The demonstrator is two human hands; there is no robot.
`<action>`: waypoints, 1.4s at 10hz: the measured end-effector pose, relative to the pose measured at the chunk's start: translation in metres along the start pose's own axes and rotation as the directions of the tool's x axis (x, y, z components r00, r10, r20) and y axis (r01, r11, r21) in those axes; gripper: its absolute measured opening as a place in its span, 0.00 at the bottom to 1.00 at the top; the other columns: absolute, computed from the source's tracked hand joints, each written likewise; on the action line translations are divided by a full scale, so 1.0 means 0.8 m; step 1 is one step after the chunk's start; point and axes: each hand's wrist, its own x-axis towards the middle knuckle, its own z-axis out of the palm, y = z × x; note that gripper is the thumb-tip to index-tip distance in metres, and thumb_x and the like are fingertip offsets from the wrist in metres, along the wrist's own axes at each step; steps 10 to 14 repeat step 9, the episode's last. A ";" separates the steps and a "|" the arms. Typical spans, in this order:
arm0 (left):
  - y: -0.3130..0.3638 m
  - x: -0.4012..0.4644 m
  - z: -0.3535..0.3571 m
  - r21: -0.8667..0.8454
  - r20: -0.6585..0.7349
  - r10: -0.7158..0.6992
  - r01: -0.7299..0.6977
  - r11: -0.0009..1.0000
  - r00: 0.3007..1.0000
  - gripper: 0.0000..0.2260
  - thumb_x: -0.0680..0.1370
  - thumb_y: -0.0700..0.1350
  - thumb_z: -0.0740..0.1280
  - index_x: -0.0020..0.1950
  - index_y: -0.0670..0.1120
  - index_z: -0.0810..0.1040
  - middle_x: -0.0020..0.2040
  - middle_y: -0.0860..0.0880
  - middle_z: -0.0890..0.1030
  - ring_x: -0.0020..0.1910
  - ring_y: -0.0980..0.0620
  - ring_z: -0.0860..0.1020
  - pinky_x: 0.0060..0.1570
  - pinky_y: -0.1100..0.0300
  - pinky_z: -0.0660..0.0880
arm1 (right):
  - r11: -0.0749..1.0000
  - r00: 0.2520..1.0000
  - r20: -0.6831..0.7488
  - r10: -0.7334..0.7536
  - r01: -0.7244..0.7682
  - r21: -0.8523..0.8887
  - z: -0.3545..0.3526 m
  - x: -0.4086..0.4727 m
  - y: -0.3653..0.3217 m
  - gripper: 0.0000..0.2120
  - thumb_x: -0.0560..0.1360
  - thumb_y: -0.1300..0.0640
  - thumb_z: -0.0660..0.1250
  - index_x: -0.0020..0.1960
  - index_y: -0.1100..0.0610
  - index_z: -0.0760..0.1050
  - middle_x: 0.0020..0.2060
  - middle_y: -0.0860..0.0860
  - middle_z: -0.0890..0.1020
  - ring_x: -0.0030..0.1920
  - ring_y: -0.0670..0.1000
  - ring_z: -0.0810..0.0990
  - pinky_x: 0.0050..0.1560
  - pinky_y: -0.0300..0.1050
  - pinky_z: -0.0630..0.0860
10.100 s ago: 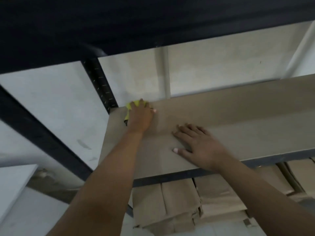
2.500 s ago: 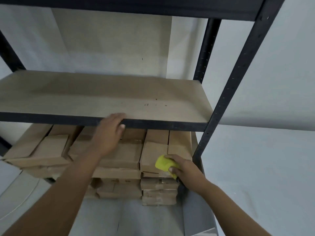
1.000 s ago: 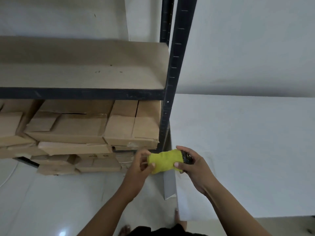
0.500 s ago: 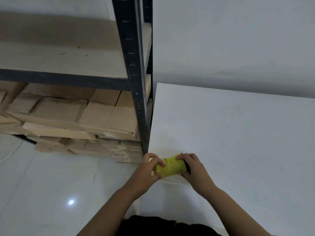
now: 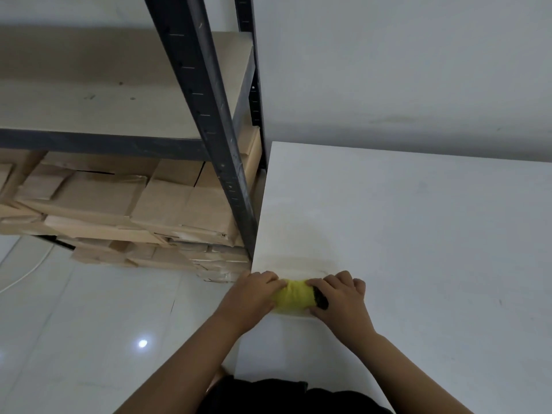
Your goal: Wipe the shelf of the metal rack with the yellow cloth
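While both hands (image 5: 254,297) (image 5: 339,298) pinch the yellow cloth (image 5: 294,295) crosswise on the white table (image 5: 418,234), the shelf (image 5: 104,100) lies up-left, nearer the left hand

Dim, flat, soft picture; lamp glare on the glossy floor (image 5: 142,343) at seven o'clock; rack upright (image 5: 206,115) bows.

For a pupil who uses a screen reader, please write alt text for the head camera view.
Both hands, left hand and right hand, grip a rolled yellow cloth on the near corner of a white tabletop. Left of it stands a dark metal rack with a bare brown board shelf above stacked cardboard boxes.
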 end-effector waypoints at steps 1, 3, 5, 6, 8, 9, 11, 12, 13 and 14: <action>0.000 0.005 0.006 0.055 -0.022 -0.027 0.028 0.998 0.999 0.23 0.70 0.45 0.72 0.64 0.51 0.74 0.58 0.49 0.77 0.48 0.48 0.79 0.48 0.55 0.73 | 1.000 1.000 0.025 0.011 -0.010 -0.021 0.004 0.006 -0.001 0.28 0.51 0.49 0.79 0.50 0.46 0.76 0.52 0.48 0.80 0.50 0.52 0.74 0.44 0.46 0.71; 0.000 -0.001 0.018 0.146 -0.159 -0.022 0.046 0.988 0.987 0.27 0.60 0.48 0.78 0.56 0.55 0.75 0.53 0.57 0.79 0.53 0.51 0.74 0.49 0.55 0.68 | 0.999 0.998 0.051 0.025 -0.027 0.046 0.014 0.011 -0.001 0.28 0.52 0.54 0.79 0.52 0.50 0.78 0.46 0.46 0.79 0.44 0.52 0.78 0.39 0.42 0.72; -0.009 -0.001 0.014 0.107 -0.115 -0.125 0.137 0.985 0.985 0.24 0.59 0.51 0.79 0.53 0.57 0.76 0.49 0.61 0.81 0.63 0.55 0.67 0.60 0.46 0.57 | 0.998 0.996 0.059 0.064 -0.062 -0.030 0.009 0.014 -0.011 0.28 0.49 0.52 0.80 0.49 0.48 0.79 0.43 0.43 0.81 0.43 0.51 0.80 0.35 0.43 0.73; -0.009 0.003 0.015 0.129 -0.087 -0.136 0.147 0.981 0.987 0.25 0.57 0.52 0.80 0.51 0.57 0.77 0.47 0.61 0.81 0.61 0.53 0.73 0.60 0.46 0.55 | 0.993 0.994 0.080 0.079 -0.072 -0.095 0.007 0.018 -0.015 0.27 0.48 0.50 0.79 0.46 0.48 0.79 0.41 0.43 0.82 0.40 0.51 0.79 0.35 0.44 0.70; -0.009 -0.003 0.011 0.049 -0.118 -0.099 0.106 0.993 0.988 0.18 0.65 0.49 0.75 0.53 0.54 0.79 0.52 0.56 0.81 0.62 0.49 0.75 0.59 0.41 0.66 | 0.974 0.996 0.084 0.028 -0.008 -0.228 0.007 0.019 -0.018 0.23 0.49 0.46 0.78 0.42 0.50 0.78 0.37 0.46 0.80 0.37 0.52 0.78 0.34 0.45 0.71; -0.010 -0.007 -0.004 -0.103 -0.212 -0.115 0.095 0.990 0.971 0.10 0.73 0.48 0.68 0.54 0.51 0.78 0.53 0.54 0.80 0.60 0.52 0.73 0.60 0.53 0.61 | 0.964 0.999 0.044 0.016 -0.004 -0.265 -0.005 0.020 -0.029 0.17 0.55 0.41 0.73 0.38 0.50 0.79 0.35 0.48 0.81 0.36 0.53 0.78 0.37 0.46 0.72; -0.010 -0.007 -0.004 -0.103 -0.212 -0.115 0.095 0.990 0.971 0.10 0.73 0.48 0.68 0.54 0.51 0.78 0.53 0.54 0.80 0.60 0.52 0.73 0.60 0.53 0.61 | 0.964 0.999 0.044 0.016 -0.004 -0.265 -0.005 0.020 -0.029 0.17 0.55 0.41 0.73 0.38 0.50 0.79 0.35 0.48 0.81 0.36 0.53 0.78 0.37 0.46 0.72; -0.010 -0.007 -0.004 -0.103 -0.212 -0.115 0.095 0.990 0.971 0.10 0.73 0.48 0.68 0.54 0.51 0.78 0.53 0.54 0.80 0.60 0.52 0.73 0.60 0.53 0.61 | 0.964 0.999 0.044 0.016 -0.004 -0.265 -0.005 0.020 -0.029 0.17 0.55 0.41 0.73 0.38 0.50 0.79 0.35 0.48 0.81 0.36 0.53 0.78 0.37 0.46 0.72; -0.010 -0.007 -0.004 -0.103 -0.212 -0.115 0.095 0.990 0.971 0.10 0.73 0.48 0.68 0.54 0.51 0.78 0.53 0.54 0.80 0.60 0.52 0.73 0.60 0.53 0.61 | 0.964 0.999 0.044 0.016 -0.004 -0.265 -0.005 0.020 -0.029 0.17 0.55 0.41 0.73 0.38 0.50 0.79 0.35 0.48 0.81 0.36 0.53 0.78 0.37 0.46 0.72; -0.010 -0.007 -0.004 -0.103 -0.212 -0.115 0.095 0.990 0.971 0.10 0.73 0.48 0.68 0.54 0.51 0.78 0.53 0.54 0.80 0.60 0.52 0.73 0.60 0.53 0.61 | 0.964 0.999 0.044 0.016 -0.004 -0.265 -0.005 0.020 -0.029 0.17 0.55 0.41 0.73 0.38 0.50 0.79 0.35 0.48 0.81 0.36 0.53 0.78 0.37 0.46 0.72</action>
